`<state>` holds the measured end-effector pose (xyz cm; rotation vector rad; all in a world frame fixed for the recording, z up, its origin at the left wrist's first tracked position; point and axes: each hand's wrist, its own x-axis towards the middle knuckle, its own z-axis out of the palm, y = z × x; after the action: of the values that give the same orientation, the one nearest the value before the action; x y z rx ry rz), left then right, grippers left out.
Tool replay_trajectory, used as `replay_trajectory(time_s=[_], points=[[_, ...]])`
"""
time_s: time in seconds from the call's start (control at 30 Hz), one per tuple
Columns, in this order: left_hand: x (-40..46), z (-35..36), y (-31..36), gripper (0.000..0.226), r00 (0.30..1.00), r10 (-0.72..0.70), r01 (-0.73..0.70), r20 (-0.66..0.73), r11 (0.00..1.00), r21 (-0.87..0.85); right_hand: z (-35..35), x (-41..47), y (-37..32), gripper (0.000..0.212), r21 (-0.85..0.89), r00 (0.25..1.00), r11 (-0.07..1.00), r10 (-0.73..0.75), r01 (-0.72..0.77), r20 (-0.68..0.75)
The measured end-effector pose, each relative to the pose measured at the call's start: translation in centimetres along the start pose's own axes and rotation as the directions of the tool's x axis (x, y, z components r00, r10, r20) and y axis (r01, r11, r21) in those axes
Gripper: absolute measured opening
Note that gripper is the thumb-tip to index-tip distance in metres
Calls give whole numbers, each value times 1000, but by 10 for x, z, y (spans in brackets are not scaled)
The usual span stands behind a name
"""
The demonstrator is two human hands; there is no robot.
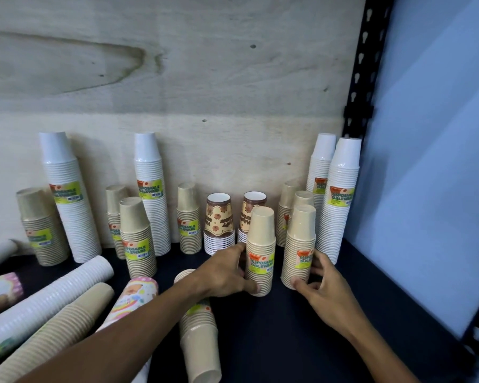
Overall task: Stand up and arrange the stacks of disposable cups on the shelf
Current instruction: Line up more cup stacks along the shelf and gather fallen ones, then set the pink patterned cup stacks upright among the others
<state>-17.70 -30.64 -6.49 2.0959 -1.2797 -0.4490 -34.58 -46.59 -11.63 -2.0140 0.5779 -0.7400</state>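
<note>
Two short beige cup stacks stand upright side by side on the dark shelf [288, 341]. My left hand [224, 275] grips the left beige stack [260, 244] near its base. My right hand [321, 286] holds the right beige stack [300, 239] at its base. Behind them stand two brown patterned stacks [218, 225], more beige stacks and tall white stacks [339, 200]. Several stacks lie on their sides at the lower left: a white one [53, 299], a beige one [64, 327], a colourful one [134, 299] and another beige one [198, 341] under my left forearm.
A plywood back wall [177, 92] closes the shelf behind. A black perforated upright [362, 78] and a pale blue side panel [426, 189] bound the right side. More upright stacks line the wall at left, including a tall white one [69, 200].
</note>
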Motion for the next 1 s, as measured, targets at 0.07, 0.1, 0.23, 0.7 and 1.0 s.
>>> replay_trajectory(time_s=[0.07, 0.1, 0.23, 0.7, 1.0], points=[[0, 1, 2, 71, 1000, -1, 1, -9, 1000, -4, 1, 0, 2, 73, -14, 1000, 1000, 6, -6, -6], [0, 2, 3, 70, 1000, 0, 0, -11, 1000, -12, 1, 0, 2, 73, -20, 1000, 1000, 12, -12, -11], [-1, 5, 8, 69, 1000, 3, -4, -25, 999, -40, 0, 1, 2, 73, -32, 1000, 999, 16, -17, -26], [-42, -60, 30, 74, 988, -119, 109, -102, 989, -96, 4, -17, -14, 54, -205, 921, 968, -205, 142, -330], [-120, -90, -1, 62, 924, -293, 379, -244, 775, 505, 49, -65, -73, 23, -180, 874, 869, -479, 460, -80]])
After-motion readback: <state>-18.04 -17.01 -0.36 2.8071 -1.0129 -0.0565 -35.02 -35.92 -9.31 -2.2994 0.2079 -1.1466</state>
